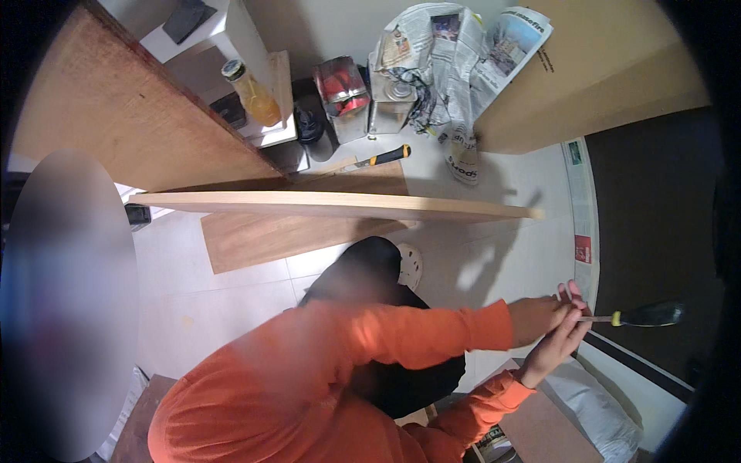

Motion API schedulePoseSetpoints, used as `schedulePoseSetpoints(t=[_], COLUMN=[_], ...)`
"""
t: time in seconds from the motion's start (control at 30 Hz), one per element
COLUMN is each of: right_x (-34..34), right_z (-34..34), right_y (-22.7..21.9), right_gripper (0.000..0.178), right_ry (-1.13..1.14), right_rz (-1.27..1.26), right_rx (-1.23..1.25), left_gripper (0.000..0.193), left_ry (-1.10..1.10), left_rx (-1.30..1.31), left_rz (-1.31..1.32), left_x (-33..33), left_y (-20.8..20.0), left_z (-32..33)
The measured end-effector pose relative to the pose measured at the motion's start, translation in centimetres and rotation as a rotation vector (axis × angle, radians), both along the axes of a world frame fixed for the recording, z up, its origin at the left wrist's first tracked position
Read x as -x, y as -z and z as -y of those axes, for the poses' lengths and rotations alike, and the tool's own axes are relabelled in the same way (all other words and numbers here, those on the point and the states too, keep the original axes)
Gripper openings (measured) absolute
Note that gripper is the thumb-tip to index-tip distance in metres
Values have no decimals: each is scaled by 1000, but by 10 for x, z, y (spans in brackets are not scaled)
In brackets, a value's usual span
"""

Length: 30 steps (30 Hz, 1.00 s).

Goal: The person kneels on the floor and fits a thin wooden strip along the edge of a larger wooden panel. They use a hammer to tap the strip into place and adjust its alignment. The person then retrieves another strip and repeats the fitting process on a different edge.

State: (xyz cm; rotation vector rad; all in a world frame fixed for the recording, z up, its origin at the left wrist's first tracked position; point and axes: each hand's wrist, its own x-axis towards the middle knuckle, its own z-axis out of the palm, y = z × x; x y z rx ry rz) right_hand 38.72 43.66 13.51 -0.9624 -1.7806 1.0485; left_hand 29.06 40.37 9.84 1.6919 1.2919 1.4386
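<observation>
Both my hands are together at the right, over the floor near a dark opening. A screwdriver (651,314) with a black handle and yellow collar lies level there, its handle pointing right and away from me. Its thin shaft runs in between my fingers. My left hand (540,317) closes at the tip end, several of its fingers partly hidden. From below, my right hand (557,349) meets it with bent fingers against the shaft. The hands overlap, so their exact grip on the tip is hidden. Left of them a long wooden panel (340,202) stands edge up.
A large wooden panel (131,116) rises at the left. A brown plank (247,241) and a handsaw (390,156) lie on the floor. Tins (346,100), an orange drink bottle (255,96) and crumpled newspaper (440,54) are at the back. A cardboard box (610,77) stands far right.
</observation>
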Motion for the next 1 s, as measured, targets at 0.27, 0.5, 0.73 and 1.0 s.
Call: schedulePoseSetpoints(t=[0.27,0.5,0.73,1.0], right_x=[-25,-14,-14,-8], right_z=[12,11,12,17], right_y=[102,114,120,126], right_gripper=[36,38,42,38], right_ry=[189,226,196,257], right_rz=[436,517,723,737], right_rx=[317,233,183,47], left_gripper=[61,45,42,39], left_ry=[-816,-748,-749,-742], left_rx=[234,549,511,507], left_rz=[-872,-892,-892,-902], left_x=[233,227,215,223], left_y=[76,119,125,127], left_z=[163,214,226,222])
